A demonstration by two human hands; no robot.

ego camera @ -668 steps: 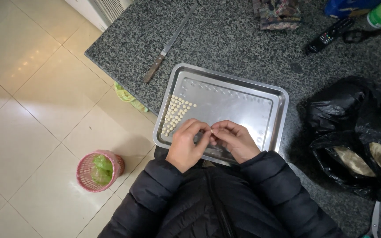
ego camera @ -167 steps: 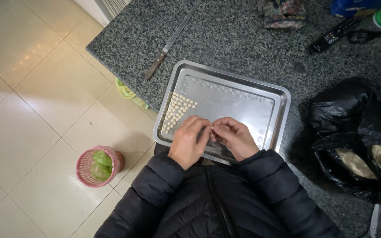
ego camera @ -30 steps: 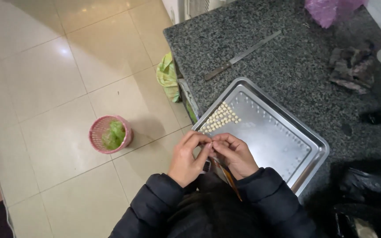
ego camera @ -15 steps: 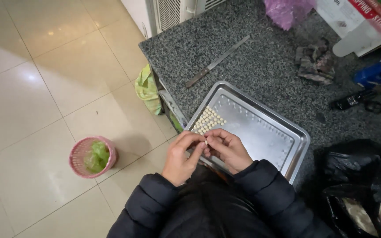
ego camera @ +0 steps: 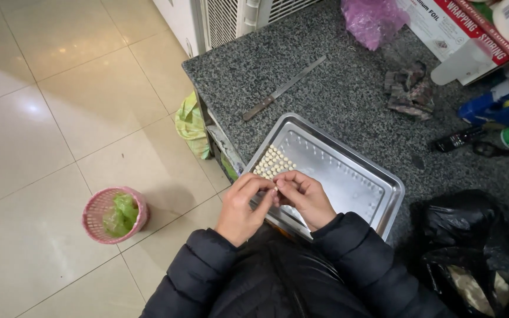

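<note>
- The left hand (ego camera: 241,207) and right hand (ego camera: 307,199) meet over the near edge of a metal tray (ego camera: 349,182), fingertips touching each other.
- Both hands have their fingers drawn together in a pinch at the spot where they meet; whatever sits between the fingertips is too small to make out, so I cannot tell what they are clamped on.
- Just at 12 o'clock from the fingertips, a cluster of small pale pieces (ego camera: 273,162) lies in neat rows in the tray's near-left corner.
- The rest of the tray floor is bare metal with faint rows of dots, stretching toward 3 o'clock from the hands.
- The tray rests on a speckled grey counter (ego camera: 337,88), set at an angle to the counter's edge.
- A knife (ego camera: 284,88) with a brown handle lies flat on the counter at 12 o'clock from the tray, well apart from it.
- A pink plastic bag (ego camera: 372,20) sits at the far side of the counter, at 1 o'clock.
- Black plastic bags (ego camera: 472,247) lie at 4 o'clock from the tray, just beside it.
- A pink basket (ego camera: 115,215) with green scraps stands on the tiled floor at 9 o'clock from the hands.
- A green cloth (ego camera: 191,125) hangs off the counter's left edge.
- Both arms wear black padded sleeves (ego camera: 360,271).
</note>
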